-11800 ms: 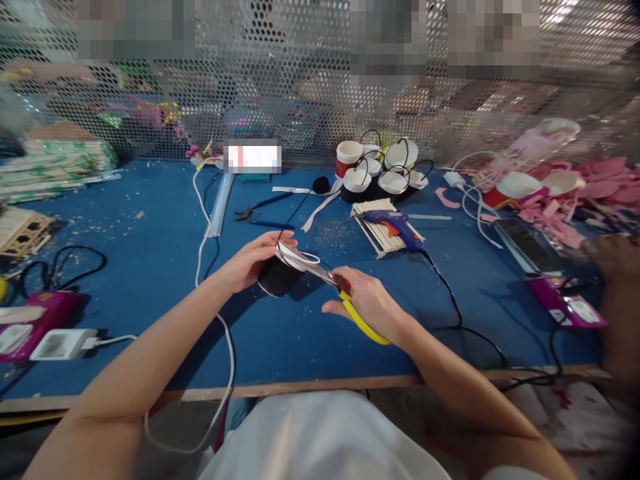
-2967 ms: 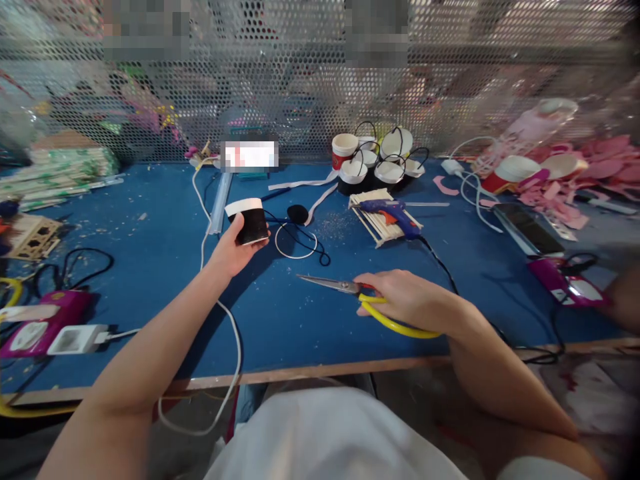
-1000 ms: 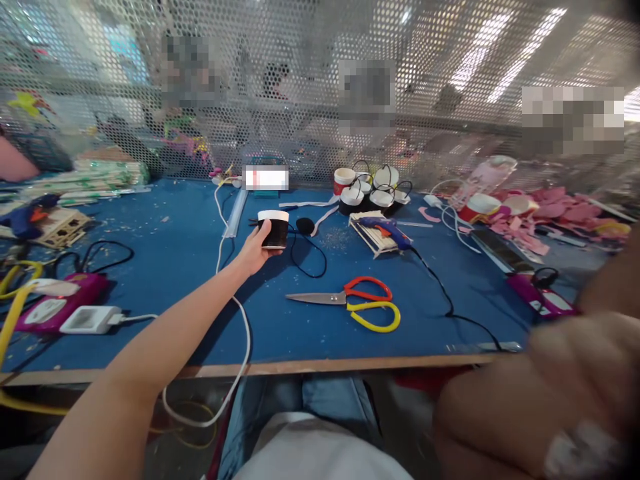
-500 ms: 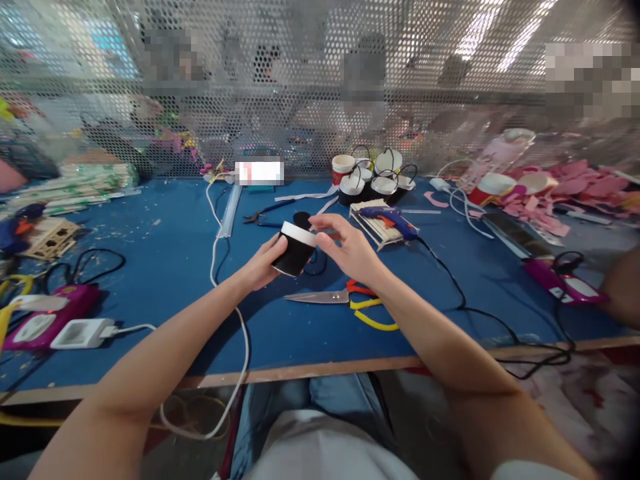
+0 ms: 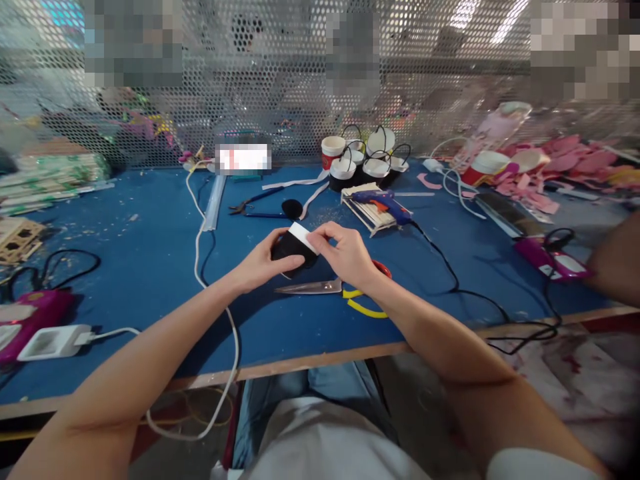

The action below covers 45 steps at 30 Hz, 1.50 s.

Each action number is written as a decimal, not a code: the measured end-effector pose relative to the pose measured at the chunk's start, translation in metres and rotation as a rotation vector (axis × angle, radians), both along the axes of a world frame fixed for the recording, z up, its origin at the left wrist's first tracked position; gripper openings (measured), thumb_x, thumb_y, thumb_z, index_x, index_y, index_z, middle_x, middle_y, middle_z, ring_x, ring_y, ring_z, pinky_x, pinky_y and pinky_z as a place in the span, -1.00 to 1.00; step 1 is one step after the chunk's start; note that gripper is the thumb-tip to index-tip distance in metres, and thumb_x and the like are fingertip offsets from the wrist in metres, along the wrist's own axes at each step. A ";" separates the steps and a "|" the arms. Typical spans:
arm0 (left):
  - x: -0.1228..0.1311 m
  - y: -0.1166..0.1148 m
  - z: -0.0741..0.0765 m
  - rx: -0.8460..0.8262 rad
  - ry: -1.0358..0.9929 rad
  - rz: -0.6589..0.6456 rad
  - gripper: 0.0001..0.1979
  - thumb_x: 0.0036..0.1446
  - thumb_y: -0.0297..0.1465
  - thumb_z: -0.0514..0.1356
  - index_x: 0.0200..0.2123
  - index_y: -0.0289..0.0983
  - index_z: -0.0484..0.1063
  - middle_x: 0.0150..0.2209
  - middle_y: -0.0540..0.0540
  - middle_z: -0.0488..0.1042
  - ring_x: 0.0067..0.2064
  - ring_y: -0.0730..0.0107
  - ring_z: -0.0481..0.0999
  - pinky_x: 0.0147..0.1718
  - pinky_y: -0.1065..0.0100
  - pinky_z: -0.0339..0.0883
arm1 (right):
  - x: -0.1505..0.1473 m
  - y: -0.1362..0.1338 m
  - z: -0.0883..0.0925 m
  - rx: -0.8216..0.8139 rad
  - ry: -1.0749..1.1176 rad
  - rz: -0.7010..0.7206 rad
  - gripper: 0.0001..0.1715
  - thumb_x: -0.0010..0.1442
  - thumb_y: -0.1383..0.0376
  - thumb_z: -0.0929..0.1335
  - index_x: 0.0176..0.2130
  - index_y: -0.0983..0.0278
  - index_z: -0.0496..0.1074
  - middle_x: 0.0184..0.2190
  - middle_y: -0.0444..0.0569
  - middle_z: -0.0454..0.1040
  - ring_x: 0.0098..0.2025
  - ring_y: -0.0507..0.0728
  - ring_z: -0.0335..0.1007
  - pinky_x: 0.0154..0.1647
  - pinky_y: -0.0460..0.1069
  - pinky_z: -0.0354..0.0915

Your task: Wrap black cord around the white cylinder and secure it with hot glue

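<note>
A black cup with a white rim band (image 5: 290,253) is held tilted above the blue table. My left hand (image 5: 267,263) wraps round its side, thumb across the front. At the rim's right end, my right hand (image 5: 345,252) pinches with thumb and forefinger; the fingers cover that part of the cup. Just beyond lies a flat black disc (image 5: 292,209), near blue-handled pliers (image 5: 255,205) and a white strip (image 5: 314,200). Below my hands rest scissors (image 5: 313,287) with red and yellow handles, partly hidden by my right wrist.
Several black cups with wire loops (image 5: 376,170) stand at the back beside a red cup (image 5: 332,152). A glue gun (image 5: 383,205) lies on a stick stand, its black cord trailing right. A white cable (image 5: 197,247) crosses the left. Pink scraps (image 5: 560,167) are heaped right.
My right hand's fingers have closed from a loose pose to a pinch at the rim. The cup has turned in my left hand, whose thumb now lies across it. The view has shifted slightly.
</note>
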<state>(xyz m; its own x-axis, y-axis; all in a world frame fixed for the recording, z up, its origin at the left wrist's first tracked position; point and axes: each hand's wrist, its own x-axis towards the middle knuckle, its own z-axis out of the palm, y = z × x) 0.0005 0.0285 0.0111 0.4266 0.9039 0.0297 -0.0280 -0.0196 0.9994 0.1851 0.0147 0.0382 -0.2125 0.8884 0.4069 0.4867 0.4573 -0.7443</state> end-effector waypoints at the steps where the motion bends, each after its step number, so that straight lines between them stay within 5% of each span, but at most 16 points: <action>1: 0.001 -0.001 0.000 -0.044 -0.022 -0.008 -0.47 -0.13 -0.33 0.34 -0.04 -0.24 0.29 -0.24 -0.10 0.43 -0.33 0.32 0.47 -0.39 0.35 0.35 | 0.001 0.001 -0.001 -0.004 0.017 0.012 -0.72 0.17 0.18 0.26 -0.46 0.30 0.37 -0.51 -0.12 0.37 -0.43 0.01 0.27 -0.38 -0.08 0.17; 10: -0.004 0.009 0.003 -0.299 -0.399 -0.188 -0.54 0.04 -0.17 0.17 -0.06 -0.35 0.33 -0.29 -0.21 0.51 -0.44 0.31 0.49 -0.50 0.35 0.33 | 0.007 0.011 -0.005 0.133 0.118 -0.060 -0.80 0.19 0.22 0.25 -0.31 0.30 0.39 -0.34 -0.06 0.44 -0.28 0.02 0.31 -0.22 -0.05 0.21; 15: -0.002 0.009 0.001 -0.285 -0.452 -0.109 -0.49 0.02 -0.10 0.16 -0.07 -0.35 0.39 -0.22 -0.21 0.52 -0.38 0.32 0.49 -0.43 0.35 0.36 | 0.001 0.009 -0.009 0.036 0.182 -0.038 -0.69 0.21 0.12 0.22 -0.37 0.30 0.35 -0.45 -0.09 0.39 -0.40 0.00 0.29 -0.35 -0.07 0.22; 18: 0.001 0.008 -0.004 -0.160 -0.436 -0.007 -0.53 -0.06 -0.27 0.28 -0.05 -0.29 0.37 -0.19 -0.14 0.51 -0.25 0.31 0.50 -0.30 0.35 0.37 | -0.002 0.007 -0.011 -0.047 0.150 0.049 -0.65 0.18 0.07 0.24 -0.30 0.31 0.36 -0.38 -0.04 0.43 -0.33 0.04 0.34 -0.33 -0.05 0.25; 21: 0.003 0.006 -0.008 -0.001 -0.370 0.097 -0.36 -0.22 -0.41 0.38 0.01 -0.22 0.29 -0.05 -0.13 0.44 -0.03 0.20 0.42 -0.06 0.25 0.30 | -0.005 0.007 -0.014 -0.092 0.121 0.096 -0.55 0.09 0.05 0.32 -0.15 0.31 0.33 -0.20 0.06 0.45 -0.16 0.12 0.37 -0.19 0.03 0.30; 25: 0.004 0.005 -0.011 0.112 -0.241 0.131 -0.28 -0.24 -0.39 0.40 0.04 -0.18 0.22 0.03 -0.16 0.35 0.05 0.14 0.35 -0.02 0.18 0.29 | -0.007 0.008 -0.015 -0.079 0.064 0.108 -0.38 -0.02 0.04 0.39 -0.05 0.31 0.28 -0.07 0.13 0.39 -0.04 0.20 0.32 -0.07 0.12 0.28; 29: 0.003 0.005 -0.010 0.318 -0.028 0.147 -0.27 -0.23 -0.35 0.39 0.03 -0.21 0.17 -0.02 -0.17 0.34 0.00 0.16 0.37 -0.05 0.18 0.31 | -0.006 0.008 -0.012 -0.091 0.072 0.085 -0.38 -0.05 0.08 0.42 -0.06 0.33 0.28 -0.12 0.12 0.40 -0.09 0.21 0.34 -0.10 0.14 0.29; 36: 0.001 0.003 -0.012 0.691 0.379 0.393 -0.20 -0.24 -0.29 0.39 0.08 -0.21 0.09 0.06 -0.21 0.26 0.07 0.08 0.29 0.04 0.06 0.18 | -0.007 0.013 -0.018 -0.327 0.330 0.286 -0.50 -0.04 0.21 0.42 -0.10 0.29 0.28 -0.18 0.03 0.44 -0.24 0.11 0.41 -0.27 0.03 0.37; 40: 0.000 0.006 -0.010 0.547 0.214 0.420 -0.23 -0.26 -0.32 0.39 0.04 -0.22 0.14 0.02 -0.19 0.31 0.06 0.11 0.32 0.04 0.09 0.19 | -0.005 0.014 -0.019 -0.331 0.321 0.248 -0.59 -0.01 0.20 0.40 -0.15 0.28 0.32 -0.35 -0.06 0.43 -0.40 0.03 0.35 -0.41 -0.04 0.33; 45: -0.002 0.010 0.001 -0.009 -0.232 0.181 -0.51 -0.13 -0.33 0.30 -0.08 -0.28 0.31 -0.14 -0.17 0.47 -0.11 0.13 0.48 -0.08 0.08 0.32 | -0.001 0.009 -0.010 -0.190 0.212 0.182 -0.72 0.14 0.13 0.28 -0.37 0.30 0.37 -0.62 -0.20 0.28 -0.58 -0.05 0.20 -0.51 -0.09 0.22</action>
